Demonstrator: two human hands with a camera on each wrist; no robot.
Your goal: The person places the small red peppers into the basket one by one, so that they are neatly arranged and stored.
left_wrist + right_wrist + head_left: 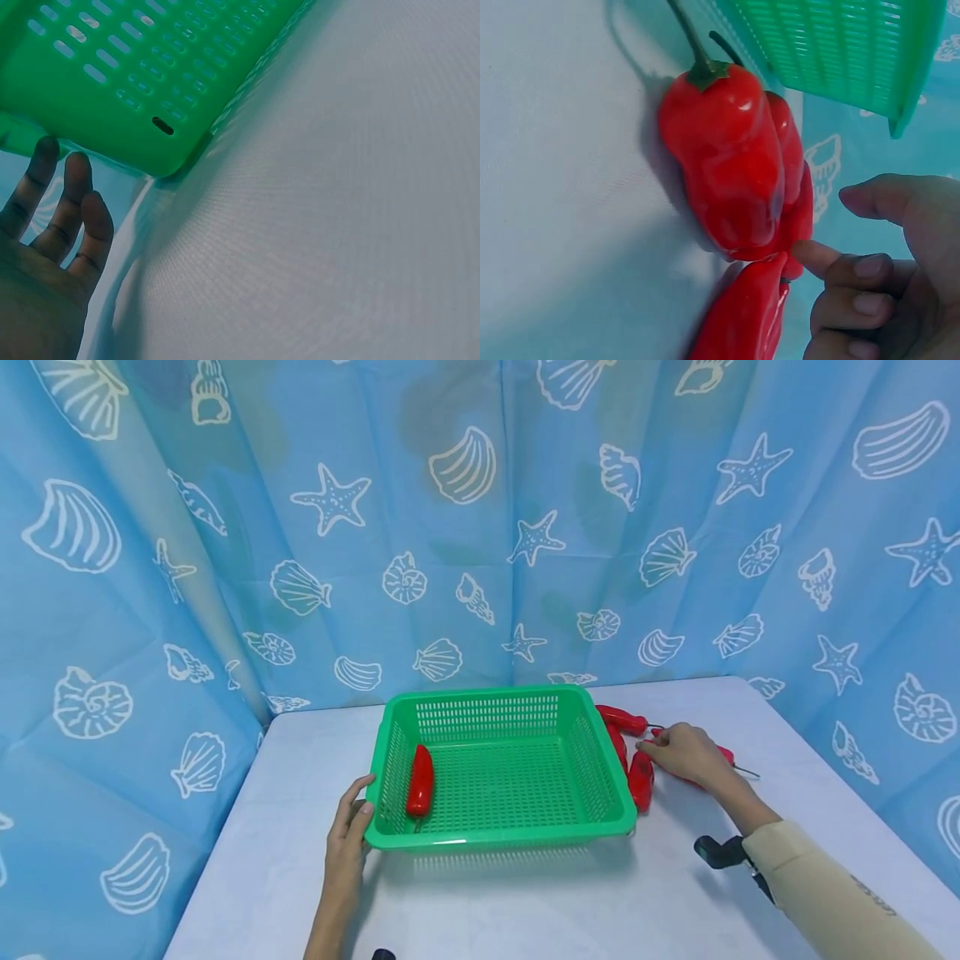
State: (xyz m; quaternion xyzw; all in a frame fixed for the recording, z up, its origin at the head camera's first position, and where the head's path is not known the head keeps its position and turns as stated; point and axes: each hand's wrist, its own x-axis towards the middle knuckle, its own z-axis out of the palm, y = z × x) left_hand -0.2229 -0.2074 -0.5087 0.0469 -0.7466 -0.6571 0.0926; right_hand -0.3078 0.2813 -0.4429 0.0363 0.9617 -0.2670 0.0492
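A green plastic basket [480, 842] with perforated walls stands on the white-covered table. Inside it, near the left wall, lies one long red pepper [422, 781]. My left hand [348, 827] touches the basket's left rim with loosely bent fingers; the left wrist view shows three fingers [79, 180] fairly straight beside the basket's corner. Right of the basket, my right hand [686, 753] is over several red peppers [641, 781]. In the right wrist view its thumb [877, 196] is apart from the forefinger, whose tip is at a plump, green-stemmed pepper [724, 157]. Nothing is pinched there.
More red peppers [626, 721] lie close against the basket's right side, and another [724, 755] lies beyond the right hand. A blue curtain [465, 568] with white shells and starfish hangs behind and beside the table [292, 793]. A black wrist device [720, 852] sits below the right forearm.
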